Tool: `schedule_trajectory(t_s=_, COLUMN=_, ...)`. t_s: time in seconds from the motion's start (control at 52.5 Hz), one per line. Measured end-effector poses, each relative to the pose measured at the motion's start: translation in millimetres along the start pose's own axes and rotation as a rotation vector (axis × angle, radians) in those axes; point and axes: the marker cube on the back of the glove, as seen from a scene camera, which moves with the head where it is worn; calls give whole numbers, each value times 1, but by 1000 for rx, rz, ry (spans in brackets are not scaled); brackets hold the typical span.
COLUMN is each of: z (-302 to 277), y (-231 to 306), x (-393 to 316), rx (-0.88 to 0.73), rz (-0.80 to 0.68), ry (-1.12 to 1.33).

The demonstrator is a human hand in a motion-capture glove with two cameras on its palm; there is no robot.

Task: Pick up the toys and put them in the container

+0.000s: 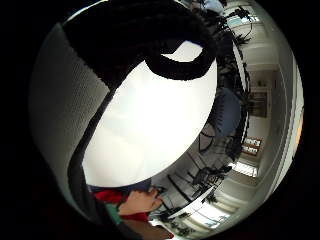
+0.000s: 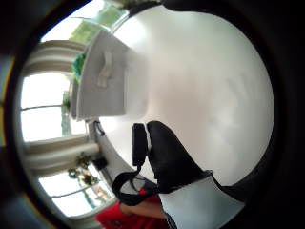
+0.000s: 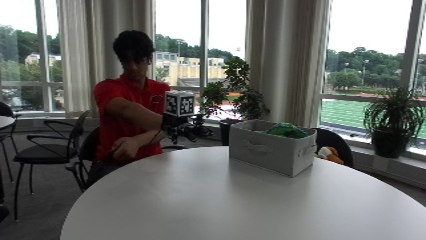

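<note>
My right hand: I hold it up in the air at the near edge of the table, level with my chest, my forearm stretched out in front of me. It holds nothing; the gloved finger seen from the thumb side lies straight out over the bare tabletop, so the hand is relaxed and open.
My left hand: bare, resting low by my lap at the table's edge, touching none of the toys.
Table: round and white; my right hand is above its rim on my side.
Container: a grey fabric box with a handle on its side, standing on the table well apart from my right hand, over toward the window.
Green toy: already inside the container, its top showing above the rim.
Orange and white toy: lies behind the container, beyond the table's far edge; I cannot tell what it rests on. It is farther from my hand than the container is.
</note>
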Motion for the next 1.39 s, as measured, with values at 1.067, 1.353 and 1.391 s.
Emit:
schedule_trajectory(t_s=1.067, z=20, y=11, x=-29, rx=3, rz=-20, ry=-14)
schedule_trajectory(t_s=1.353, z=22, y=11, x=-32, rx=26, rz=-30, ry=-19)
schedule_trajectory(t_s=1.391, z=20, y=9, x=-31, rx=33, rz=-34, ry=-21)
